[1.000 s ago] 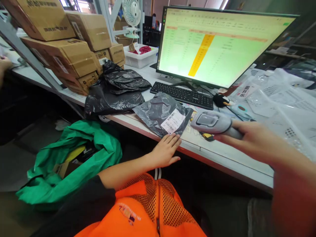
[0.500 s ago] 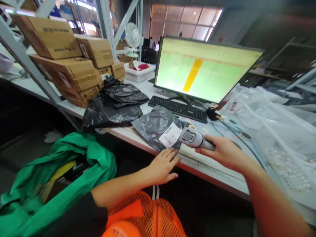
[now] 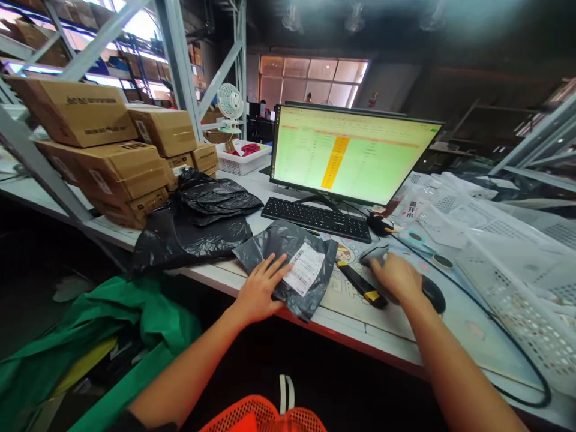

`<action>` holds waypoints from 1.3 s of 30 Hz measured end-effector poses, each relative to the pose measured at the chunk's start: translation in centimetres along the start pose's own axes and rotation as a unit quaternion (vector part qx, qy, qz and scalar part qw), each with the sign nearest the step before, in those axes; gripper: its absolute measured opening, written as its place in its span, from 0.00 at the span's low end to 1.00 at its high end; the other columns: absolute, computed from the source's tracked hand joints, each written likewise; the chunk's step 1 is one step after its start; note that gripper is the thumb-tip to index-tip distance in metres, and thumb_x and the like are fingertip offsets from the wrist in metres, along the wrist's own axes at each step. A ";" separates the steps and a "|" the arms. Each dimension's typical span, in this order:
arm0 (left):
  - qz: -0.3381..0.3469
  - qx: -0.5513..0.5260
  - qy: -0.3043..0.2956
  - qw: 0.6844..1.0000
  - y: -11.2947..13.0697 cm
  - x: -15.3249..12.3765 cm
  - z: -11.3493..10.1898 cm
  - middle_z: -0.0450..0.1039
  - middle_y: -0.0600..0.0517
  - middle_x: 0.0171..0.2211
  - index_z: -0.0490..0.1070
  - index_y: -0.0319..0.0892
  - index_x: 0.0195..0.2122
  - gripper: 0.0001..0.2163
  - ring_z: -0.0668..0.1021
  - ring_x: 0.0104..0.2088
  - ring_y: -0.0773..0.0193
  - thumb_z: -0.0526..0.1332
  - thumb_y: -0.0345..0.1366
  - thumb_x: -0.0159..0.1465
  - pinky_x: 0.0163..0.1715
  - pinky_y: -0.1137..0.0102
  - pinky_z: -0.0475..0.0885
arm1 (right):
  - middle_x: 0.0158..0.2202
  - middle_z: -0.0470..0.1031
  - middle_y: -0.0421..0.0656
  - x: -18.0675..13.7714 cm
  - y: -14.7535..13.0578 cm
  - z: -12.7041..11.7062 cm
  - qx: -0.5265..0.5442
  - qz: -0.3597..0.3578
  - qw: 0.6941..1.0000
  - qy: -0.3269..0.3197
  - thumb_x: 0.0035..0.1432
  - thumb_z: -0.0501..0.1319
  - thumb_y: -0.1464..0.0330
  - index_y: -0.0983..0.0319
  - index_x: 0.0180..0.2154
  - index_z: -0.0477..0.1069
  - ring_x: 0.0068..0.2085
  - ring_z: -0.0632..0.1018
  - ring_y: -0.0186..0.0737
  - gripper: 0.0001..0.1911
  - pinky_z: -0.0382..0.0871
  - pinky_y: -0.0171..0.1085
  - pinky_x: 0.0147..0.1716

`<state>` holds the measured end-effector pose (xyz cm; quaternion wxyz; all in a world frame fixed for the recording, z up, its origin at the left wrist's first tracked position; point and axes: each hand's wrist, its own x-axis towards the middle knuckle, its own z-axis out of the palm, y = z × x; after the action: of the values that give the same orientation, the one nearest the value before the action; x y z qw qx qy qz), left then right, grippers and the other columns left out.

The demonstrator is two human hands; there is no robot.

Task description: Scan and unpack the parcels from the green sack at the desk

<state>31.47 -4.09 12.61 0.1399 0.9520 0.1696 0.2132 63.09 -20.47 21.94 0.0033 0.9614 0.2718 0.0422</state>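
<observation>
Left hand [image 3: 262,291] spread on dark bag [image 3: 283,235], touching label [image 3: 306,270]; right hand [image 3: 399,278] grasping grey scanner [image 3: 374,255].

The parcel [image 3: 270,237] at the counter's [image 3: 260,189] front edge is glossy plastic — its label [image 3: 305,269], paper. Cartons [image 3: 123,171]: matt cardboard.

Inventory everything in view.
Table: 1, white, centre
Lit monitor: 1, black, rear
Keyboard: 1, black, centre
Mouse: 1, black, right
Labelled bag: 1, grey, front
Cutter: 1, black-yellow, beside labelled bag
Scanner: 1, grey, beside cutter
Plastic pile: 1, black, left
Cartons: six-plus, brown, left
Fan: 1, white, behind cartons
Basket: 1, white, beside fan
Perforated baskets: several, white, right
Sack: 1, green, lower left
Vest: 1, orange, bottom
Left hand: 1, on labelled bag
Right hand: 1, holding scanner
</observation>
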 end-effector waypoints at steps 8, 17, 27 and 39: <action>-0.057 -0.004 0.002 0.998 0.3 0.5 -0.2 0.45 0.50 0.78 0.55 0.49 0.75 0.42 0.53 0.77 0.45 0.68 0.37 0.60 0.72 0.49 0.63 | 0.59 0.78 0.54 7.7 -6.8 -0.6 0.034 -0.149 0.987 -0.042 0.65 0.58 0.68 0.63 0.63 0.72 0.60 0.77 0.52 0.26 0.69 0.41 0.58; -0.073 -0.020 0.017 0.997 0.2 0.4 0.1 0.46 0.51 0.78 0.55 0.51 0.75 0.44 0.55 0.76 0.44 0.70 0.37 0.58 0.69 0.49 0.66 | 0.59 0.76 0.58 10.8 -7.6 1.8 0.009 -0.126 0.988 -0.087 0.71 0.60 0.64 0.67 0.58 0.74 0.58 0.78 0.53 0.20 0.72 0.52 0.58; -0.098 -0.008 -0.013 0.995 0.6 0.6 -0.4 0.43 0.52 0.78 0.56 0.57 0.75 0.43 0.55 0.76 0.45 0.63 0.25 0.59 0.65 0.50 0.71 | 0.64 0.73 0.55 6.9 -8.3 -0.5 0.011 -0.184 0.979 -0.089 0.69 0.61 0.65 0.63 0.68 0.65 0.61 0.77 0.52 0.28 0.71 0.48 0.59; -0.235 -0.044 0.313 0.919 -3.1 6.1 -11.8 0.76 0.45 0.26 0.71 0.42 0.27 0.19 0.79 0.31 0.55 0.53 0.44 0.74 0.35 0.66 0.68 | 0.55 0.78 0.59 -7.8 2.0 3.1 0.136 -0.216 0.964 0.079 0.68 0.50 0.67 0.68 0.63 0.72 0.54 0.80 0.56 0.27 0.74 0.52 0.55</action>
<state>30.53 3.32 23.99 0.1674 0.7622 0.4141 0.4685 57.76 -26.18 18.30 -0.1399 0.8648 0.4758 0.0787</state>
